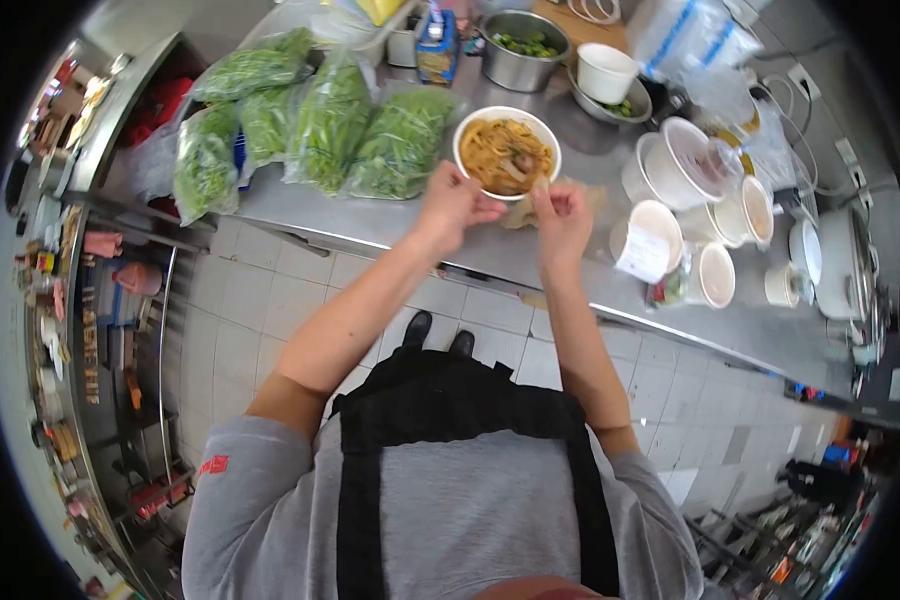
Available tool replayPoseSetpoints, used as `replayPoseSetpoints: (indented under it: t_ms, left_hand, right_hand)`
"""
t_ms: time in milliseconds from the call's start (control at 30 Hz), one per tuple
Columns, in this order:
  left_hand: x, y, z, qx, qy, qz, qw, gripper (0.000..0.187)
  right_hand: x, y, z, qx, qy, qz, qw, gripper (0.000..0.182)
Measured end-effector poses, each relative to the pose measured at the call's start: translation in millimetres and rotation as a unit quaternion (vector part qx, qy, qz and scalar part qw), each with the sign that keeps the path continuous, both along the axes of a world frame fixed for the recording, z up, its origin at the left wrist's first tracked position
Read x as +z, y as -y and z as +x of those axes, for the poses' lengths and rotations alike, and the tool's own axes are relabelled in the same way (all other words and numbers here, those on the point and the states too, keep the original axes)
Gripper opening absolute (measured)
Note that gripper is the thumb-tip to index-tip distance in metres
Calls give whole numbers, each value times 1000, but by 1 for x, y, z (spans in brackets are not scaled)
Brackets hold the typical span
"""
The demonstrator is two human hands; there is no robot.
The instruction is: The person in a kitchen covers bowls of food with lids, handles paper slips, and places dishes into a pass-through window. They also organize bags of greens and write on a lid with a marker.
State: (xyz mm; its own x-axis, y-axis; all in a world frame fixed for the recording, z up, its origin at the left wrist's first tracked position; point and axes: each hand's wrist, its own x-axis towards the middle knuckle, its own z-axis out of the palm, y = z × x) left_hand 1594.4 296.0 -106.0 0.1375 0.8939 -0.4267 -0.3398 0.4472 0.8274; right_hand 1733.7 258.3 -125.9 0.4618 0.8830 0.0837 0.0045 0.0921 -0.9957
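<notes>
A white round bowl holds noodles in an orange-brown sauce. It stands near the front edge of the steel counter. At its front left rim is my left hand, fingers partly curled with a gap between them; whether they touch the rim is hard to tell. My right hand is at the front right of the bowl, thumb and fingers pinched on a crumpled brownish cloth. Part of the cloth lies under and behind that hand, in front of the bowl.
Several clear bags of leafy greens lie left of the bowl. Behind stand a steel pot of greens and a white tub. To the right are stacked white containers, a cup with a paper slip and a cooker.
</notes>
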Motion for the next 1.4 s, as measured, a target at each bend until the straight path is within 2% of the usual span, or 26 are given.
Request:
replayPoseSetpoints:
  t_ms: [33,100,133,167,200,267,300,367,433,500,533,567,600,667,767,800,933,1033,1067,1100,1167,1200,1233,1267,1300,1400]
  left_hand:
    - [2,7,8,21,-2,4,1000,13]
    - [-10,15,16,14,-15,56,998,11]
    - [-26,17,21,45,-86,119,988,8]
    - [-41,14,14,-7,-96,126,987,4]
    - [-41,13,3,-60,-176,204,961,4]
    - [-37,7,-18,-174,-329,337,865,14]
    - [-24,-1,-29,-173,-333,342,862,20]
    - [17,-15,-57,-181,-339,350,854,33]
    - [46,-55,-92,-112,-366,478,790,44]
    - [68,-115,-131,-60,-415,544,727,39]
    - [80,-148,-151,-48,-475,532,699,36]
    - [88,-181,-168,-8,-474,524,708,32]
    - [83,-222,-186,32,-502,509,698,31]
    - [85,-294,-214,23,-586,405,702,36]
    - [68,-370,-228,21,-623,276,732,42]
    - [60,-389,-228,16,-623,239,744,43]
    - [15,-456,-224,51,-558,261,786,31]
    - [46,-433,-222,-63,-505,170,844,35]
    - [4,-485,-233,-32,-586,267,765,33]
    - [11,-483,-236,-20,-622,272,734,31]
    - [50,-455,-230,86,-638,318,696,28]
    - [70,-431,-222,117,-579,363,720,28]
    - [84,-405,-216,102,-445,410,789,24]
    - [96,-368,-200,92,-321,465,820,22]
    - [109,-329,-185,22,-234,501,833,16]
    - [125,-206,-132,-158,-219,516,813,14]
  right_hand:
    - [-5,3,-10,-7,0,1,1000,10]
    - [-24,7,-26,9,92,47,995,10]
    - [-17,11,-32,4,151,53,987,9]
    - [-9,15,-33,-5,211,62,976,9]
    - [-4,17,-31,1,279,80,957,7]
    - [-15,21,-16,22,423,95,901,6]
    - [-31,20,-7,38,498,94,861,6]
    - [-45,24,0,76,459,100,879,11]
    - [-39,22,3,101,427,72,896,12]
    - [-32,27,2,117,379,40,917,12]
    - [-28,27,2,121,349,27,929,12]
    - [-27,29,2,125,320,12,939,12]
    - [-29,32,0,89,251,4,964,11]
    - [-34,42,-7,18,107,-16,994,10]
    - [-25,46,-23,-121,110,-25,986,13]
    - [-21,45,-26,-130,131,-25,983,13]
    - [7,48,-44,-169,226,-34,959,11]
    - [26,45,-45,-164,302,-23,939,10]
    - [32,44,-43,-167,321,-24,932,10]
    - [39,41,-41,-175,346,-20,922,10]
    - [58,37,-32,-191,402,-20,895,11]
    - [66,32,-28,-194,380,13,904,11]
    - [70,26,-21,-202,378,24,903,12]
    - [87,19,-23,-195,359,4,913,14]
    - [101,8,-25,-181,368,35,911,17]
    - [138,-33,-45,-139,368,151,907,24]
